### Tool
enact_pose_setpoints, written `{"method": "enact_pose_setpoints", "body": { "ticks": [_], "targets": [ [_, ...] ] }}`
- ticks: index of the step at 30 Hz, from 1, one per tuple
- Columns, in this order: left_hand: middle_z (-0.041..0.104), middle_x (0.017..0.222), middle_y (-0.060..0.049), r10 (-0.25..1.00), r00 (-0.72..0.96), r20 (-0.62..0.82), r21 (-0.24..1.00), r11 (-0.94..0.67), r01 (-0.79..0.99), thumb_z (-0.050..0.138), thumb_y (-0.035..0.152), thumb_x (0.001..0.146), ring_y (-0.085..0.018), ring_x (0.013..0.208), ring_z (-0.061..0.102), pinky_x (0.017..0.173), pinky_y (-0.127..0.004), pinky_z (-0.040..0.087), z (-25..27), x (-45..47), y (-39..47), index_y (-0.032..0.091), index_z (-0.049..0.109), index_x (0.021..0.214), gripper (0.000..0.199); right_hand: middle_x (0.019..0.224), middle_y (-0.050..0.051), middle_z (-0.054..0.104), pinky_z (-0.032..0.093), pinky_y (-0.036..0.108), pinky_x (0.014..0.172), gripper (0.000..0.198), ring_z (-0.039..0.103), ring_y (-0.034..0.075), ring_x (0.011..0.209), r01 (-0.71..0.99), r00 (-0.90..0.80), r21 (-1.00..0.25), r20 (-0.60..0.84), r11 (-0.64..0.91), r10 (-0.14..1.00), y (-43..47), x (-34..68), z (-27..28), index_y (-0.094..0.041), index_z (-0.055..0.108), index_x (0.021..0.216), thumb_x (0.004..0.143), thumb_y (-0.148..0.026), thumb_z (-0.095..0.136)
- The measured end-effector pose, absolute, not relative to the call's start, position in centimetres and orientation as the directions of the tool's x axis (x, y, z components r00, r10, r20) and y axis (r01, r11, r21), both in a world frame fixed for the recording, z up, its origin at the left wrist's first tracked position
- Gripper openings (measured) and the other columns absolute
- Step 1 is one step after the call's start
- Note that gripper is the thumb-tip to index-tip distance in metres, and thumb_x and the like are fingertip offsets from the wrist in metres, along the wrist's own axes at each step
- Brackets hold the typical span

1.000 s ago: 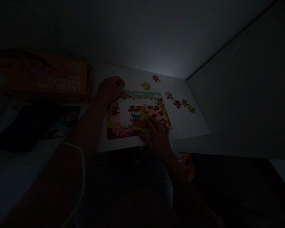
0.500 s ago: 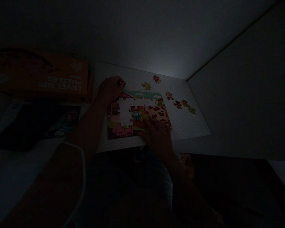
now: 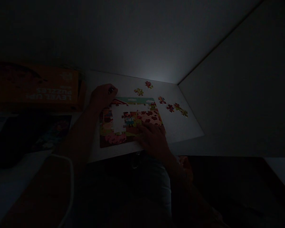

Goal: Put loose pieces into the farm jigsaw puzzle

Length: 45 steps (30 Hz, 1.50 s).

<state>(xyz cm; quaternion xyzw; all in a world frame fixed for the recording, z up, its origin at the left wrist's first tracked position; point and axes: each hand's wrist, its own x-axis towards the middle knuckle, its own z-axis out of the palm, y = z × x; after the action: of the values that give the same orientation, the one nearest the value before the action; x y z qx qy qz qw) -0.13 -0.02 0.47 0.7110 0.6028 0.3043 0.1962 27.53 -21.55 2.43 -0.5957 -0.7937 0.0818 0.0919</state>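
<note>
A partly assembled colourful jigsaw puzzle (image 3: 114, 134) lies on a white table (image 3: 180, 129) in very dim light, with a white gap in its middle. My left hand (image 3: 101, 96) rests curled on the puzzle's far left corner; a small pale thing shows at its fingertips, too dark to name. My right hand (image 3: 153, 139) lies flat, fingers spread, pressing on the puzzle's near right part. Several loose pieces (image 3: 171, 107) lie beyond and to the right of the puzzle.
An orange puzzle box (image 3: 35, 88) stands at the left, printed "LEVEL UP PUZZLES". A dark sheet or lid (image 3: 26, 136) lies in front of it. Walls close in behind and at the right. The table's near edge runs just under my right hand.
The view has shifted, so everything sits slightly lower and to the left in the picture. My right hand has slid a little left along the puzzle's near edge. My left hand keeps its place.
</note>
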Motion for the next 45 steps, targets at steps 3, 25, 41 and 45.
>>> {"method": "enact_pose_setpoints", "body": {
  "ticks": [3,25,41,45],
  "targets": [
    [0.083,0.117,-0.013,0.979,0.095,0.181,0.647,-0.191,0.738,0.06,0.048,0.108,-0.03,0.106,0.074,0.091,-0.038,0.052,0.7,-0.2,-0.1,0.021,0.08,0.114,0.033,0.16,0.004,0.074,0.053,0.065,0.128,0.048,0.066,0.035,0.154,0.885,-0.324,-0.334,0.058,0.324,0.944,-20.1,29.7,3.0,-0.049,0.072,0.158,0.111,-0.049,0.073],
    [0.083,0.115,-0.013,0.985,0.102,0.142,0.679,-0.171,0.714,0.06,0.054,0.106,-0.032,0.101,0.074,0.086,-0.042,0.051,1.0,-0.5,-0.3,0.025,0.077,0.11,0.034,0.148,0.021,0.067,0.065,0.058,0.106,0.066,0.077,0.034,0.102,0.89,0.07,-0.454,0.245,0.051,0.967,-4.7,45.8,-0.6,-0.024,0.078,0.148,0.099,-0.069,0.075],
    [0.083,0.113,-0.012,0.978,0.113,0.177,0.68,-0.204,0.705,0.06,0.047,0.108,-0.03,0.103,0.074,0.089,-0.041,0.051,0.9,-0.3,-0.6,0.024,0.074,0.107,0.028,0.148,0.023,0.075,0.051,0.059,0.124,0.046,0.071,0.041,0.14,0.915,0.183,-0.384,0.126,-0.122,0.975,9.1,34.7,0.4,-0.019,0.079,0.132,0.1,-0.051,0.083],
    [0.083,0.116,-0.012,0.976,0.107,0.19,0.678,-0.209,0.705,0.061,0.047,0.108,-0.03,0.105,0.075,0.091,-0.041,0.052,0.5,-0.3,-0.4,0.023,0.076,0.109,0.029,0.13,0.02,0.085,0.055,0.057,0.118,0.048,0.079,0.04,0.123,0.916,0.134,-0.399,0.193,-0.047,0.972,7.5,35.5,1.0,-0.018,0.081,0.126,0.1,-0.059,0.08]
  ]
}}
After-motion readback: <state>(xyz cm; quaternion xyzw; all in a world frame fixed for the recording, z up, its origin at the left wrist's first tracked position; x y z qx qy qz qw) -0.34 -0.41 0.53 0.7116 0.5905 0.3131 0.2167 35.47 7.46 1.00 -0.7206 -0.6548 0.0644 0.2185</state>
